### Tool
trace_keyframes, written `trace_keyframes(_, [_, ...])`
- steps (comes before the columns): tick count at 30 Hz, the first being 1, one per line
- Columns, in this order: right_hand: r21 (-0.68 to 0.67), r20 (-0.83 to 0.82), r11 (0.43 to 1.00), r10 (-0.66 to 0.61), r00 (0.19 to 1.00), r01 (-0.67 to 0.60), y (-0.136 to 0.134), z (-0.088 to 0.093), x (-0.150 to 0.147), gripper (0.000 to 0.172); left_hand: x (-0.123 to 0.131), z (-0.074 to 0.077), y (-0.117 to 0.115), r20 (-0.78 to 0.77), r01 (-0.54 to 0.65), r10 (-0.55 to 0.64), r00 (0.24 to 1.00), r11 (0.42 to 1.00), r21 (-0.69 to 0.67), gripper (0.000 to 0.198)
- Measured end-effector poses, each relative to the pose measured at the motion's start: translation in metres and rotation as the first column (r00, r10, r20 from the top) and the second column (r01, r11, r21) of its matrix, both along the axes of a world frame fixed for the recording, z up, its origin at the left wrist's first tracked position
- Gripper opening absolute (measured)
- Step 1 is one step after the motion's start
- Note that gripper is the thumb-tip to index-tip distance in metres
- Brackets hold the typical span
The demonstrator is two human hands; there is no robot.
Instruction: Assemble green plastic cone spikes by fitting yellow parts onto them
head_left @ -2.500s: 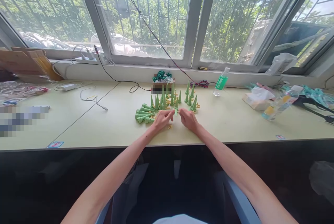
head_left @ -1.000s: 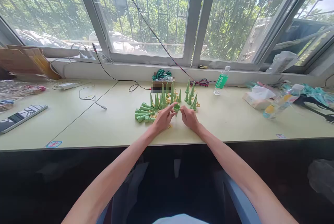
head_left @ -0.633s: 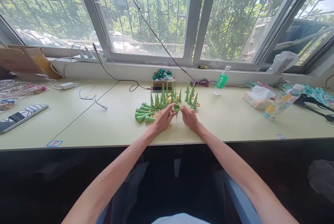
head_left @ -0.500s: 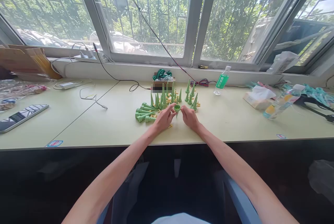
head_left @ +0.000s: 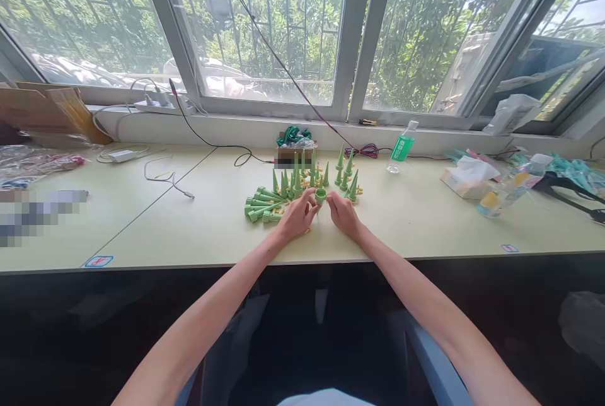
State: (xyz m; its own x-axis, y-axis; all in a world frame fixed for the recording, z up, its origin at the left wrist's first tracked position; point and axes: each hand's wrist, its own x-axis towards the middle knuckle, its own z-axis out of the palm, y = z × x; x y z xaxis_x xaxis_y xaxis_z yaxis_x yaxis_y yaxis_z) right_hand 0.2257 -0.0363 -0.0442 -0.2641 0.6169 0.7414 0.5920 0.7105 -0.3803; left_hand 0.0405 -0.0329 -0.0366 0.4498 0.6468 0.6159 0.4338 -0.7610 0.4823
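A green plastic watering spike [head_left: 321,196] is pinched between the thumb and fingers of my left hand [head_left: 297,214], its round open end turned up towards me. On its other side, my right hand [head_left: 343,212] is closed with the fingertips right at the spike's wall; whatever they pinch is too small to make out. Several more green spikes [head_left: 261,204] lie on their sides by my left hand. Beyond both hands stand upright spikes [head_left: 296,182] with small yellow valves, and another upright group [head_left: 350,182] is behind my right hand.
A small cardboard box [head_left: 295,155] with green bags sits near the wall. To the right are an upright water bottle [head_left: 401,149], a tissue box [head_left: 466,182] and a tilted bottle [head_left: 513,185]. A white cable [head_left: 172,178] lies left, and the table's front edge runs below my wrists.
The spike in my left hand has tilted slightly, so more of its outer wall shows below the rim. Both hands stay almost in place.
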Motion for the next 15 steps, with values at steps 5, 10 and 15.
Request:
trace_keyframes(5, [0.002, 0.008, 1.000, 0.024, 1.000, -0.024, -0.0015, 0.0017, -0.0008, 0.029, 0.0014, 0.0040, -0.0034, -0.010, -0.037, 0.037, 0.999, 0.999, -0.033, 0.033])
trace_keyframes(10, [-0.010, 0.019, 1.000, 0.028, 0.999, -0.028, -0.0028, 0.0027, -0.0013, 0.029, 0.0007, 0.0056, -0.0048, -0.007, -0.040, 0.040, 0.999, 0.998, -0.057, 0.029])
trace_keyframes(15, [-0.029, 0.004, 0.999, 0.021, 1.000, -0.021, -0.0031, 0.0026, -0.0012, 0.028, 0.0006, 0.0068, -0.0061, 0.017, -0.018, 0.020, 1.000, 0.996, -0.084, 0.019])
